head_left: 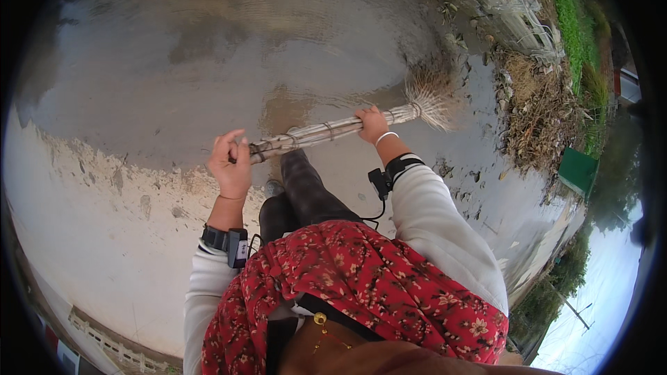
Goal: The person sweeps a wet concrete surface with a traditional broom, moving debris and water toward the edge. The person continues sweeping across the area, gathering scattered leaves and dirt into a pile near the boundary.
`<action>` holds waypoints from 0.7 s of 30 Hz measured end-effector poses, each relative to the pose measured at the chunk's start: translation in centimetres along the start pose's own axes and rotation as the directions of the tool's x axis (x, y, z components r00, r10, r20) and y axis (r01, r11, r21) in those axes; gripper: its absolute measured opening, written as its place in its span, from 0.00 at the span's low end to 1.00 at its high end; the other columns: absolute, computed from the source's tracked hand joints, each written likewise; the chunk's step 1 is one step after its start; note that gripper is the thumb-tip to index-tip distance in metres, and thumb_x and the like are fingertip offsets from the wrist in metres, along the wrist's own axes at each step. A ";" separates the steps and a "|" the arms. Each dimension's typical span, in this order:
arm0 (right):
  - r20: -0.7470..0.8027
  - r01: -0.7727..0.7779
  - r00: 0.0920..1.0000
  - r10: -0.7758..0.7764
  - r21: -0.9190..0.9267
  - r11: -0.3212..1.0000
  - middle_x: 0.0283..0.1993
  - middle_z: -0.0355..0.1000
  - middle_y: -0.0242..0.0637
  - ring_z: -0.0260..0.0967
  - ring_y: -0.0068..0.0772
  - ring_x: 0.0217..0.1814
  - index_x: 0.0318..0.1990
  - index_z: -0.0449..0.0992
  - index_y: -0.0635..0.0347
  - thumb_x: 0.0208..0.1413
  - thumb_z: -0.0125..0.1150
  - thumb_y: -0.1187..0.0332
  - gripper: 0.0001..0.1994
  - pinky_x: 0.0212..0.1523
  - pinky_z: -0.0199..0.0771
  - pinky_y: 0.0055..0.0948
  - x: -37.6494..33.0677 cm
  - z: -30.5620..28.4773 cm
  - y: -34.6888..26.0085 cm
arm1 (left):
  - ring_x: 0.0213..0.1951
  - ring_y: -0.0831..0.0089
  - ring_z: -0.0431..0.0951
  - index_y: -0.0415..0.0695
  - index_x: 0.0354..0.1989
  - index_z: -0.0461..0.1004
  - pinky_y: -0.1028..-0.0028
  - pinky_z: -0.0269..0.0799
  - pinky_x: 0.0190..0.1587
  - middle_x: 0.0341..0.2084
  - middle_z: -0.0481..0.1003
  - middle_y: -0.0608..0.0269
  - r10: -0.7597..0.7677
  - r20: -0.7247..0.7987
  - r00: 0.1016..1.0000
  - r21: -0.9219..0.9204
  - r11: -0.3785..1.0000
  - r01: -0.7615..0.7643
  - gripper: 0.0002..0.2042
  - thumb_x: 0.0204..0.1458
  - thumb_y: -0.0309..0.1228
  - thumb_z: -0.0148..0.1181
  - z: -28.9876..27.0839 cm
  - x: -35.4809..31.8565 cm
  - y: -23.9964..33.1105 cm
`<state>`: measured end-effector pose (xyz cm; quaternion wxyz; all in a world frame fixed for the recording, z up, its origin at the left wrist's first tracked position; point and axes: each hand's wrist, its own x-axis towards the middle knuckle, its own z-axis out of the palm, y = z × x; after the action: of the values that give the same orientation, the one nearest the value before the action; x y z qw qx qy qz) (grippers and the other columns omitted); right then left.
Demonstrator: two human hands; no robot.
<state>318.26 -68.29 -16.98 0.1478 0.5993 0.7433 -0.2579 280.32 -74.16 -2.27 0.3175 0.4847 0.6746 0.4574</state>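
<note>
A long twig broom (326,130), bound with several dark ties, lies slantwise across my front. Its bristles (432,101) fan out at the right, over wet, muddy ground. My right hand (373,123) is wrapped round the shaft close to the bristle end, palm down. At the other end, my left hand (231,163) holds the butt of the handle between thumb and fingers, some of its fingers raised off the shaft. Both wrists carry black strapped devices, and a white bangle circles the right one.
Shallow brown water (229,48) covers the ground ahead. Pale, drier concrete (104,236) lies to the left. On the right are a heap of dry plant debris (535,114), a bundle of grey poles (511,7) and a green board (578,172). My shoe (274,188) is beneath the broom.
</note>
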 end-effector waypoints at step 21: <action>-0.199 0.444 0.879 -0.433 0.013 0.896 0.40 0.75 0.35 0.70 0.42 0.53 0.41 0.76 0.49 0.41 0.65 0.70 0.15 0.51 0.66 0.43 -19.4 2.4 -16.3 | 0.29 0.81 0.58 0.42 0.45 0.65 0.79 0.61 0.38 0.24 0.57 0.74 0.053 -0.391 0.919 -0.133 0.985 -0.113 0.16 0.50 0.19 0.63 -22.1 -26.9 3.8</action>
<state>306.86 -87.83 -5.31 -0.0039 0.4413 0.8624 -0.2478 271.33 -106.01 9.25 0.1950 0.3876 0.6656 0.6073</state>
